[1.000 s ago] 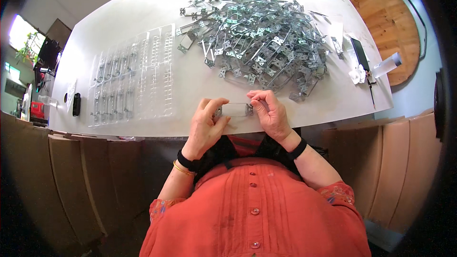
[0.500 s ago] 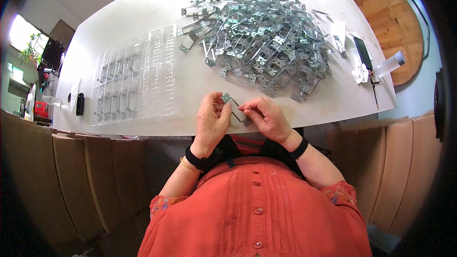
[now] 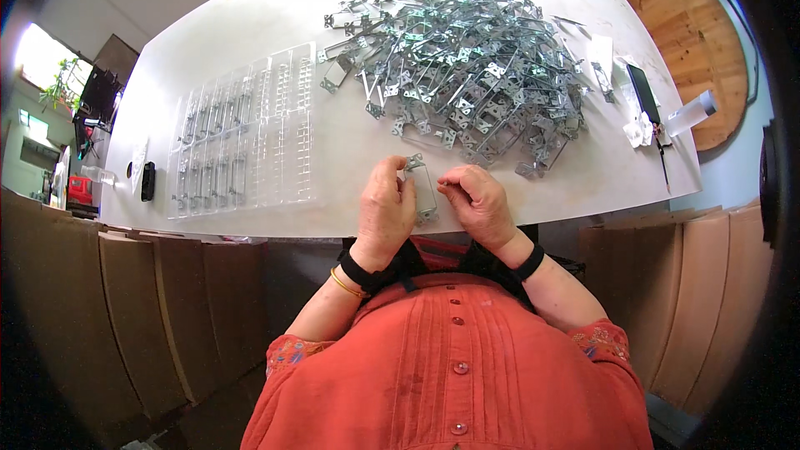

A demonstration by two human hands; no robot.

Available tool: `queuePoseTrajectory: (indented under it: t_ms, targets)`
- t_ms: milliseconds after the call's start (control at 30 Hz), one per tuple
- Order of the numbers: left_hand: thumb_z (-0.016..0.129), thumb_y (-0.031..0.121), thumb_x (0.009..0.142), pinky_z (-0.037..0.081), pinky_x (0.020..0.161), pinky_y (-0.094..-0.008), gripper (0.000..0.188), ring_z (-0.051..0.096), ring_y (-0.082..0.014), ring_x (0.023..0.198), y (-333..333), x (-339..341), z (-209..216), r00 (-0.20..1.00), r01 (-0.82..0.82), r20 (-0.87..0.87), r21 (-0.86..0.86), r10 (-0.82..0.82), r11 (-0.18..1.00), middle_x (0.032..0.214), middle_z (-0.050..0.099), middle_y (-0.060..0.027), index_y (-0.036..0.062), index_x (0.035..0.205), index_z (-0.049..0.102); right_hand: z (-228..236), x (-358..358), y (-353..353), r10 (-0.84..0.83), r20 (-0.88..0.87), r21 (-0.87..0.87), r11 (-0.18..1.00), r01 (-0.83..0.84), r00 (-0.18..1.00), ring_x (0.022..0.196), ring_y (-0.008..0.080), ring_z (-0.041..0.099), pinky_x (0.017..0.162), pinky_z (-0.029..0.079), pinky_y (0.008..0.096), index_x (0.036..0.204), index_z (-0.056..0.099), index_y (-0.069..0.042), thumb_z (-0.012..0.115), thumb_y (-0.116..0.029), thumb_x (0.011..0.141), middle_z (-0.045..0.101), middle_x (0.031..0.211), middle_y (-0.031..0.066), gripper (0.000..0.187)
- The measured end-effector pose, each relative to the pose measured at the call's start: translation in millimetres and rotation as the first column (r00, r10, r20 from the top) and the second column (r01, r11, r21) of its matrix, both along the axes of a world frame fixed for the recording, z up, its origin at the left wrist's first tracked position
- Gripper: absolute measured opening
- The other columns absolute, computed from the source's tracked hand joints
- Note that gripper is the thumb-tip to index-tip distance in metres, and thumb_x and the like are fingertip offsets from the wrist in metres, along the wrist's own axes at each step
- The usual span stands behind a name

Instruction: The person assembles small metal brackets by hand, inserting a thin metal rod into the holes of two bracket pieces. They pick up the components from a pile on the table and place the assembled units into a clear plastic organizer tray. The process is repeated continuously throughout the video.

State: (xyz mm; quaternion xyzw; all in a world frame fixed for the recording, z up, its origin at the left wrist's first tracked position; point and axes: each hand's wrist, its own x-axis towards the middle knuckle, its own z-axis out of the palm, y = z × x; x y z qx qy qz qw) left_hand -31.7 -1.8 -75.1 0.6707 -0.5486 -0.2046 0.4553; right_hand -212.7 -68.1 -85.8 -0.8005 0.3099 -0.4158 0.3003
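Note:
Between the thumb and fingers of my left hand (image 3: 387, 208) is a small metal bracket (image 3: 415, 162), shut in a pinch near its upper plate. Two thin rods run from that plate down to a second plate close to the table's front edge. My right hand (image 3: 481, 207) is just right of the bracket, apart from it. Its fingers are curled and pressed together; anything between the fingertips is too small or hidden to make out. Beyond my hands lies a large heap of similar metal brackets (image 3: 467, 75). To the left, a clear plastic tray (image 3: 287, 187) holds several metal pieces in its left-hand slots.
The white table (image 3: 333, 208) has a black object (image 3: 148, 181) near its left edge. A dark phone-like slab (image 3: 643, 93), a clear cylinder with a blue-grey cap (image 3: 692, 113) and crumpled white paper (image 3: 637, 132) lie on the right. Cardboard (image 3: 179, 317) stands below the table edge.
The bracket has turned from slanting to nearly upright, its two plates now spread apart. My right fingers have come away from it, while my left hand keeps hold.

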Motion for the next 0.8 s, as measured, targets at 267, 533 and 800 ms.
queuePoseTrajectory:
  t_ms: [267, 533, 800]
  targets:
    - [0.065, -0.001, 0.096, 0.056, 0.077, -0.0414, 0.027, 0.068, -0.0327, 0.086, -0.7, 0.0, -3.9, 0.974, 0.058, 0.226, -0.167, -0.019, 0.984, 0.11, 0.067, -0.0206, -0.0009, 0.123, 0.063, 1.4, -0.5, -0.5, 0.05, 0.001, 0.03, 0.998, -0.05, 0.999, 0.09, 0.0357, 0.07, 0.08, 0.056, 0.0428, 0.105, 0.071, -0.006, 0.074, -0.006, 0.093, 0.072, 0.097, 0.0133, 0.013]
    - [0.081, 0.023, 0.088, 0.055, 0.092, -0.0466, 0.056, 0.066, -0.0385, 0.105, 11.1, -7.6, 5.5, 0.92, 0.065, 0.392, -0.124, -0.011, 0.99, 0.123, 0.067, -0.022, -0.0014, 0.134, 0.06, 2.0, -1.6, -2.1, 0.067, -0.018, 0.009, 0.998, -0.067, 0.998, 0.089, 0.0357, 0.07, 0.079, 0.056, 0.0426, 0.106, 0.071, -0.008, 0.075, -0.008, 0.093, 0.073, 0.097, 0.0123, 0.014]
    - [0.083, 0.024, 0.081, 0.052, 0.098, -0.0473, 0.069, 0.063, -0.0405, 0.112, 13.7, -14.1, 8.4, 0.909, 0.042, 0.416, -0.073, -0.008, 0.996, 0.123, 0.066, -0.0234, -0.0024, 0.139, 0.056, 0.1, -1.7, -1.3, 0.076, 0.049, 0.152, 0.985, -0.083, 0.996, 0.084, 0.0305, 0.07, 0.075, 0.056, 0.0384, 0.105, 0.072, -0.007, 0.077, -0.007, 0.092, 0.072, 0.094, 0.0114, 0.014]
